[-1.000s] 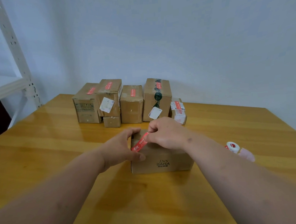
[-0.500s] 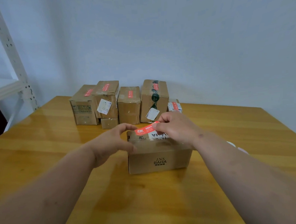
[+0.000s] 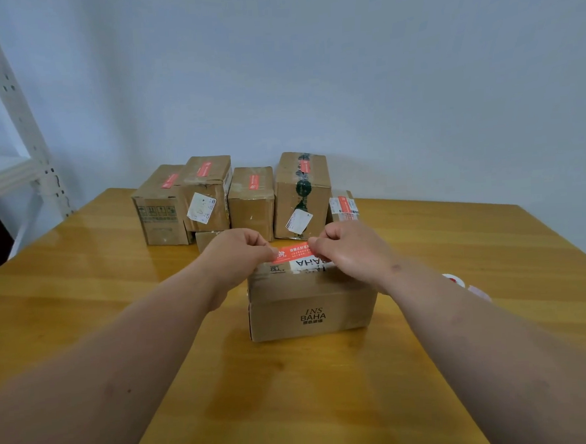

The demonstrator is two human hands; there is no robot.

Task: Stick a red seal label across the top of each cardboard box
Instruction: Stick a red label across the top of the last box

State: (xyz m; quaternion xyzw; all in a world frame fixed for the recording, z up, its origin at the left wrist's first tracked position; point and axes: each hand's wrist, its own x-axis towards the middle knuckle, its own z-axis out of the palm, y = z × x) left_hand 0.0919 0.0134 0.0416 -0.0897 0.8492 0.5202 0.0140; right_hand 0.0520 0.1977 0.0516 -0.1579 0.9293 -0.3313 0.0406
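Both hands pinching now: left hand [image 3: 240, 256] and right hand [image 3: 346, 253] stretch the red label [image 3: 291, 252] over the near box [image 3: 310, 303].

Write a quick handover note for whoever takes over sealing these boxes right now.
Left hand pinches the left end of the red label; right hand pinches the right end. The label is held stretched over the top of the front box, not yet pressed down.
Done: five boxes at the back show red labels on top.
Left: lower the label across the front box's top and press it flat. The label roll lies to the right, on the table.
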